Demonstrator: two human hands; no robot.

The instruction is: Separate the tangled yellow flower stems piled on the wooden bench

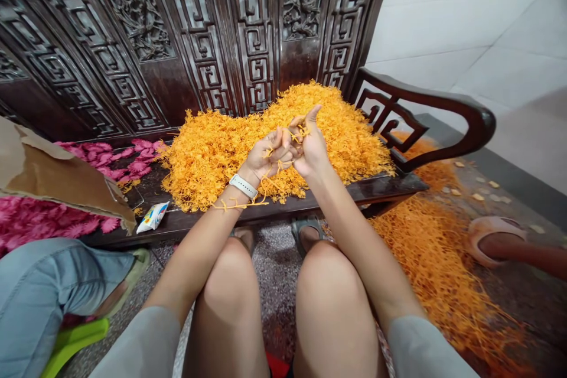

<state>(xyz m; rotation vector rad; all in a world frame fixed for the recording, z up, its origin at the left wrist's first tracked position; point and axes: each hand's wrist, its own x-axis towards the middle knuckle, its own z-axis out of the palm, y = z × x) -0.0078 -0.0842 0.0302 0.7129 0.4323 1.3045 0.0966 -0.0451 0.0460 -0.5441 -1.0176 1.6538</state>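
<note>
A large heap of small orange-yellow pieces [212,147] covers the seat of a dark carved wooden bench [363,189]. Over the heap's front, my left hand [269,153] has its fingers closed on a thin orange strand [266,182], which trails down past the white wristband [243,186]. My right hand [310,142] is beside it, nearly touching, its thumb raised and its other fingers curled round orange strand pieces. Where the fingertips overlap, the exact grip is partly hidden.
Pink pieces [133,159] and a cardboard box [66,171] lie at the left, near a small white packet [153,217]. A person's jeans-clad leg [57,283] is lower left. Orange strands [425,260] and another person's foot in a pink shoe [494,239] are on the right floor.
</note>
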